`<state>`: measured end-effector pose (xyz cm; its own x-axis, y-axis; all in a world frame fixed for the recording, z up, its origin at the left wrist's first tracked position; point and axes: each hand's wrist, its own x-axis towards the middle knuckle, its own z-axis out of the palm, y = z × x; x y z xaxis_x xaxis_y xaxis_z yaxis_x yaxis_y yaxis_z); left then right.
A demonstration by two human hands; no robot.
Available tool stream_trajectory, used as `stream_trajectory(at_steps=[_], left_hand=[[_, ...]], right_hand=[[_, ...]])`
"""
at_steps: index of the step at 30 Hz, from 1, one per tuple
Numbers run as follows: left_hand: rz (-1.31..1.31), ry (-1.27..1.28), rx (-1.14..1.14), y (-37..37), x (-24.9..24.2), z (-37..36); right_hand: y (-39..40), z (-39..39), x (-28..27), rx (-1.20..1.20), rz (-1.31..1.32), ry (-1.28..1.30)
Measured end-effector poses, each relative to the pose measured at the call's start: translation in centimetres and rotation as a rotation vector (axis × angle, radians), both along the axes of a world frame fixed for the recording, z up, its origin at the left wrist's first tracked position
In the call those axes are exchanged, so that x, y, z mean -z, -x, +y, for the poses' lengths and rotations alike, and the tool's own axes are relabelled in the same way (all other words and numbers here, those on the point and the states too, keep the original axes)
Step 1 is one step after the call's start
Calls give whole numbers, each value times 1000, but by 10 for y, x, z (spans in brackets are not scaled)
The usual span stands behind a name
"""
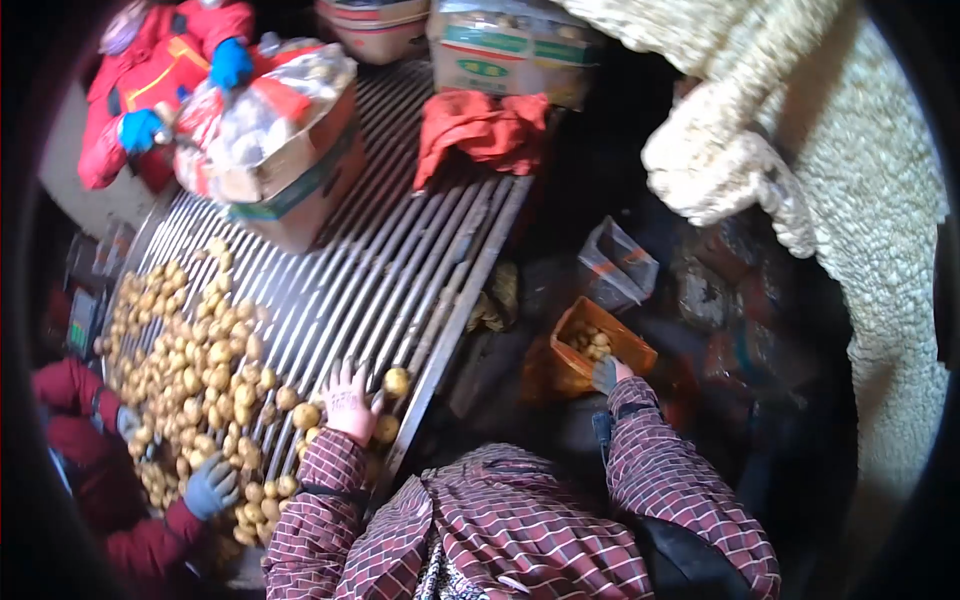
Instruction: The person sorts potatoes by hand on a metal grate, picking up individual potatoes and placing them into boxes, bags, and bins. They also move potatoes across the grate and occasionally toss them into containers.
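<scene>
My left hand, in a pale pink glove with print on it, lies with fingers spread on the slatted metal table. Several potatoes are around it, and a single potato sits just to its right. Low on the right, my right hand, in a grey-palmed glove, is at the near edge of an orange container. Some potatoes lie inside that container. The fingers of this hand are too dark and small to tell whether they grip anything.
A large potato heap covers the table's left side, where a co-worker's gloved hand works. Across the slats, another person in red handles a plastic-lined carton. Red cloth lies by more boxes. Quilted cream fabric hangs at right.
</scene>
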<state>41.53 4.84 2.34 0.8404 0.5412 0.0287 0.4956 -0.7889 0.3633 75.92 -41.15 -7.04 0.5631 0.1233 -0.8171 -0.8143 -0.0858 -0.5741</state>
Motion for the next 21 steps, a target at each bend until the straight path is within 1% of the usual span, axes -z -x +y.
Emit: stream_trajectory(at_steps=[1,2,3,4,6,8,9,10,12,14,16,18,20,21], left_hand=[[36,-32,-13,30,4,7],[110,-129,2,58,7,8],[161,-122,-77,80,-4,7],[204,-109,-146,97,-12,3],[187,-55,-322,133,0,2],[113,1,-495,162,13,3],[151,0,-523,173,16,3],[108,-21,-539,180,17,2],[37,35,-545,190,20,1],[17,28,-537,194,25,3],[16,45,-520,192,26,5],[99,64,-520,187,26,9],[161,34,-558,171,21,9],[118,-44,-521,159,16,5]], right_hand=[[3,14,4,-131,15,-1],[6,33,10,-270,30,-5],[-7,41,45,-248,88,-21],[-8,62,34,-318,75,-47],[-46,77,62,-793,68,-536],[-45,121,39,-503,-10,-302],[-36,150,12,-348,-53,-189],[-26,174,-14,-372,-148,-150],[3,221,-58,-417,-331,-68],[43,265,-85,-489,-593,41],[78,296,-106,-779,-611,-45],[118,322,-107,-911,-900,432],[121,325,-61,-809,-901,327],[127,323,-66,-775,-894,297]])
